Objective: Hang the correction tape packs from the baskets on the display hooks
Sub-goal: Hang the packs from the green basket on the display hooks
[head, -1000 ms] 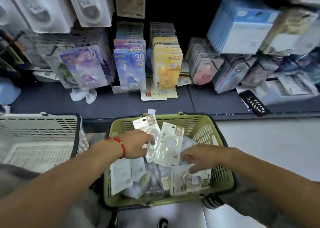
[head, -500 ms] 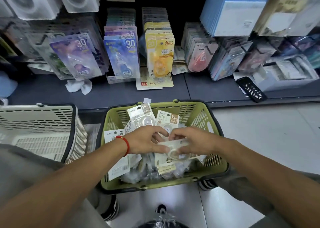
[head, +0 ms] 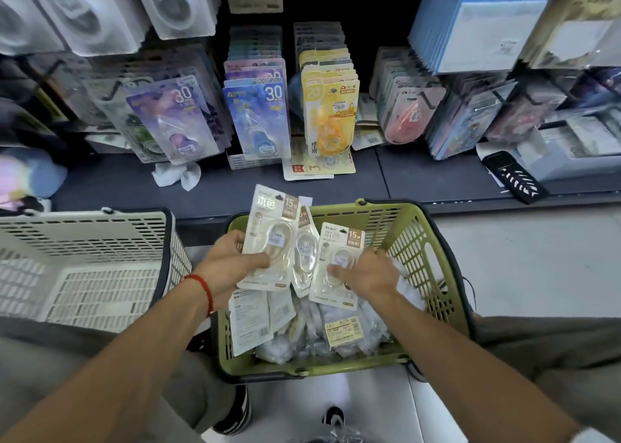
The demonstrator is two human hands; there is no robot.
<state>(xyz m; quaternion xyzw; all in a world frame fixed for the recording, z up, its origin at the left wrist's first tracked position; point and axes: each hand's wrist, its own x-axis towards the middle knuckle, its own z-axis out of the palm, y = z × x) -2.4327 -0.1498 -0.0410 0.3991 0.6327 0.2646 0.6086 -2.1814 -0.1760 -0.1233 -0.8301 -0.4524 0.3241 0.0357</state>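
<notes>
over green basket [head: 416,241], both grips pinching "15m" packs, left hand [head: 228,262], right hand [head: 368,274]

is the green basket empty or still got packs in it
Not empty: the green basket holds a pile of loose packs beneath both hands.

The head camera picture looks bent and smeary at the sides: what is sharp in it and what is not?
Head view: wide-angle lens bows the shelf edge and white basket; the left margin is smeared; the packs in the hands over the green basket read sharply, with glare on their clear blisters.
</notes>
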